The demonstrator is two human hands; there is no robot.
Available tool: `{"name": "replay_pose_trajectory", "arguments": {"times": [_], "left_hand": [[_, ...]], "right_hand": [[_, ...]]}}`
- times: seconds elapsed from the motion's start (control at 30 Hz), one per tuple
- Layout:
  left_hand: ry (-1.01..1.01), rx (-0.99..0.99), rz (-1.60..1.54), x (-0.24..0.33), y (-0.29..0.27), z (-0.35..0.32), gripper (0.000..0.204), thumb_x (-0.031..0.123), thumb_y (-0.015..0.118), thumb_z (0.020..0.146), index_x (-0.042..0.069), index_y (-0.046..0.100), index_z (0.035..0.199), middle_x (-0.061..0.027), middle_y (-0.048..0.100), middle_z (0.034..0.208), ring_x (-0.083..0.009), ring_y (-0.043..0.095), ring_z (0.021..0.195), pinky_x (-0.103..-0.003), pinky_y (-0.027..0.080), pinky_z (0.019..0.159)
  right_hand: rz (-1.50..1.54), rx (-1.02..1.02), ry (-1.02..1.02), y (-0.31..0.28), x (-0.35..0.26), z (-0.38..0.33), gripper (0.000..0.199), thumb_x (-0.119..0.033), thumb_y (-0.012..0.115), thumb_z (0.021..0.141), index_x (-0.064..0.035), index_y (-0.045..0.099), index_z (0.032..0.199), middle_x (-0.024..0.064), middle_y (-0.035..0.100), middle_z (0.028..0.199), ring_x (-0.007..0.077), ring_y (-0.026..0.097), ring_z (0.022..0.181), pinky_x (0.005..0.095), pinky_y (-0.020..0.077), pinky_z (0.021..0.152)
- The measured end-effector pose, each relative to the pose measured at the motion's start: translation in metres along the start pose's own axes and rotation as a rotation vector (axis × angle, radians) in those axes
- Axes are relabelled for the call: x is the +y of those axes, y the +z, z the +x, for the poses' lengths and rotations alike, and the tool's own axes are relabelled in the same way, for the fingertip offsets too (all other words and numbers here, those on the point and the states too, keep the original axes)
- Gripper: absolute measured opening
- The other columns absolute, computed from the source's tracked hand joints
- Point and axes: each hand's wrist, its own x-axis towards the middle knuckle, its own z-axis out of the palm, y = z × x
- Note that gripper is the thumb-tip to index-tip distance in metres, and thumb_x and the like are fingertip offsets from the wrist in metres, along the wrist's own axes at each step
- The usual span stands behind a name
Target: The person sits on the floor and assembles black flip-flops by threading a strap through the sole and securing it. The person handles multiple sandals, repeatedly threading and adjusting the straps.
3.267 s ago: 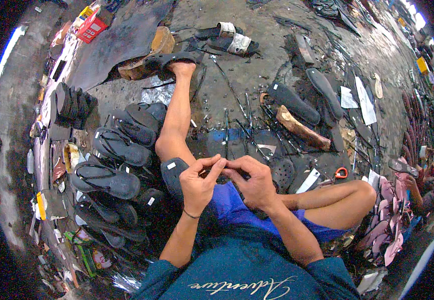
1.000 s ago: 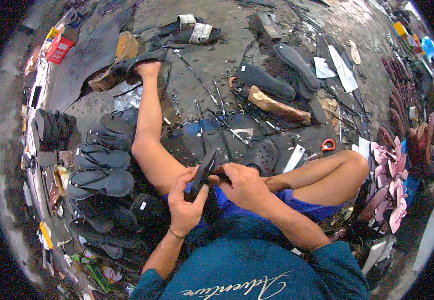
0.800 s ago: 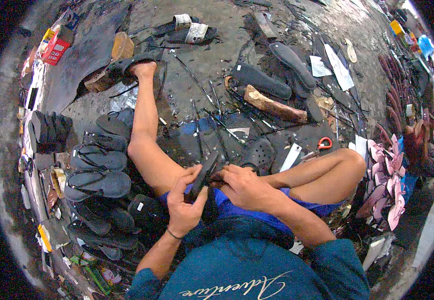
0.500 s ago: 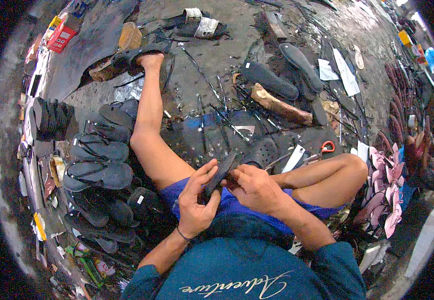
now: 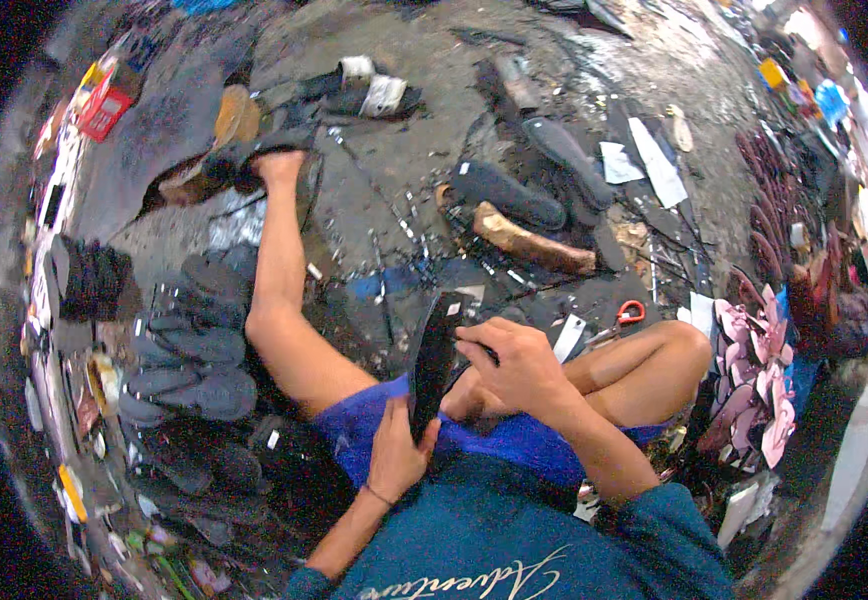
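Two hands hold one black sandal sole over the person's lap.

The left hand [image 5: 397,455] is closed around the bottom end of the black sandal sole [image 5: 434,360], which stands up on its edge above the blue shorts [image 5: 514,440]. The right hand [image 5: 514,365] is curled shut, pinching the side of the sole near its top with its fingers [image 5: 474,335]. One bare leg [image 5: 279,290] stretches out over the dark floor [image 5: 404,170], and the other knee [image 5: 669,355] is bent to the right. A row of dark sandals [image 5: 189,360] lies on the floor to the left. A stack of pink sandals [image 5: 759,380] lies on the right. Red-handled scissors [image 5: 629,315] lie near the bent knee.
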Motion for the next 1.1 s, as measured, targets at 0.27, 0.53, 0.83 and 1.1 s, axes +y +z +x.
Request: {"name": "replay_pose_trajectory", "arguments": {"times": [0.27, 0.53, 0.83, 1.1], "left_hand": [[0.188, -0.315, 0.142, -0.006, -0.083, 0.028, 0.043, 0.019, 0.071, 0.085, 0.000, 0.060, 0.122, -0.0214, 0.064, 0.110, -0.0405, 0.063, 0.100, -0.043, 0.051, 0.089], [0.087, -0.595, 0.025, 0.019, -0.205, 0.048, 0.043, 0.015, 0.082, 0.074, 0.000, 0.067, 0.112, -0.0113, 0.070, 0.097, -0.0234, 0.067, 0.092, -0.035, 0.051, 0.085], [-0.091, 0.283, -0.701, 0.048, -0.048, 0.060, 0.038, 0.009, 0.060, 0.094, -0.006, 0.052, 0.128, -0.0121, 0.062, 0.119, -0.0202, 0.060, 0.104, -0.032, 0.046, 0.096], [0.010, 0.289, -0.733, 0.062, -0.038, 0.051, 0.033, 0.007, 0.055, 0.096, -0.004, 0.050, 0.126, -0.0117, 0.063, 0.115, -0.0192, 0.060, 0.102, -0.032, 0.047, 0.094]], "right_hand": [[-0.332, -0.088, -0.102, -0.027, 0.008, 0.014, 0.016, -0.025, 0.069, 0.086, -0.0106, 0.072, 0.091, 0.0077, 0.065, 0.084, 0.0292, 0.065, 0.086, 0.0418, 0.0510, 0.077], [0.234, 0.092, 0.116, -0.044, 0.055, 0.009, 0.015, -0.016, 0.072, 0.088, -0.0037, 0.072, 0.096, 0.0042, 0.072, 0.083, 0.0134, 0.065, 0.072, 0.0318, 0.0515, 0.066], [0.260, -0.092, 0.041, 0.018, -0.023, -0.008, 0.020, -0.018, 0.073, 0.088, -0.0019, 0.071, 0.098, 0.0095, 0.071, 0.087, 0.0189, 0.067, 0.077, 0.0308, 0.0529, 0.070], [0.698, 0.099, 0.175, 0.017, -0.044, 0.012, 0.016, -0.009, 0.074, 0.088, -0.0018, 0.062, 0.094, 0.0029, 0.066, 0.081, 0.0069, 0.063, 0.074, 0.0232, 0.0507, 0.061]]}}
